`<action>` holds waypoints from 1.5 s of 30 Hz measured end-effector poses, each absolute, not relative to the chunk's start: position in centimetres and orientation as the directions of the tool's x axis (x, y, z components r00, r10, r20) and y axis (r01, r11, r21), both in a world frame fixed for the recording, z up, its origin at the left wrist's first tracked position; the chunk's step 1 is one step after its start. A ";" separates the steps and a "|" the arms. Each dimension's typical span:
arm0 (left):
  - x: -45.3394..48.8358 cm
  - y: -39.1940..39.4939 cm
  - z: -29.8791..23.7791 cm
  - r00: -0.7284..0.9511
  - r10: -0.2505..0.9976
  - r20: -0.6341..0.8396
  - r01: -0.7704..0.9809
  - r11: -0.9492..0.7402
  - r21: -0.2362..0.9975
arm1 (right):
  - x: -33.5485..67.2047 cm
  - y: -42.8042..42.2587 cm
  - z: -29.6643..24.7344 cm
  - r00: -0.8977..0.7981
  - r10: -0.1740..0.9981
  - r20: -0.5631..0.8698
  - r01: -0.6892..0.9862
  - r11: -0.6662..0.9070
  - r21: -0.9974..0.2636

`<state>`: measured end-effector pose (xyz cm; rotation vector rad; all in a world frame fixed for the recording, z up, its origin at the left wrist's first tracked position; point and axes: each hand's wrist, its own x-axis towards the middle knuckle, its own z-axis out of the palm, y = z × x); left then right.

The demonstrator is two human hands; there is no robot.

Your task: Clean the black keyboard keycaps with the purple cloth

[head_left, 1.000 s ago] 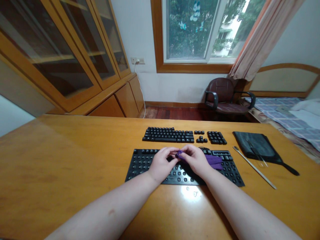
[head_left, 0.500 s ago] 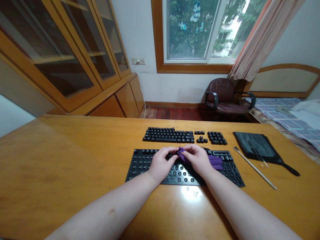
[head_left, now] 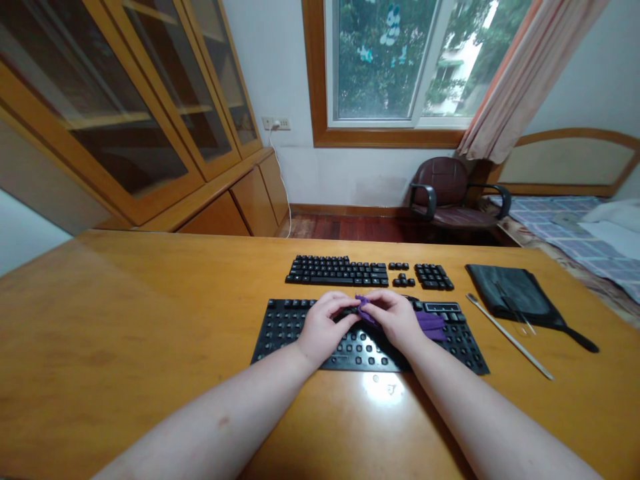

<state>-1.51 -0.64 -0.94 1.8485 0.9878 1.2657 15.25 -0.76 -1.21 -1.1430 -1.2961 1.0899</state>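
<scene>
While the left hand (head_left: 325,327) and right hand (head_left: 395,319) pinch a crumpled purple cloth (head_left: 367,310) between their fingertips, keep both closed on it; its loose end rests on the black keycap-stripped keyboard (head_left: 370,350) atop the yellow wooden counter (head_left: 125,320).

I am counting two hands, my left hand (head_left: 327,327) and my right hand (head_left: 395,320), one purple cloth (head_left: 430,325), and one black keyboard base (head_left: 285,333). Three groups of keycaps (head_left: 337,271), one black pouch (head_left: 510,300) and one thin metal rod (head_left: 510,337) are lying on the worktop (head_left: 125,333).
</scene>
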 end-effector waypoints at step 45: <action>-1.2 -0.9 -0.9 0.224 0.922 0.315 0.155 -0.353 0.923 | 14.9 -1.0 -0.7 -0.043 0.995 0.089 0.023 0.090 -0.996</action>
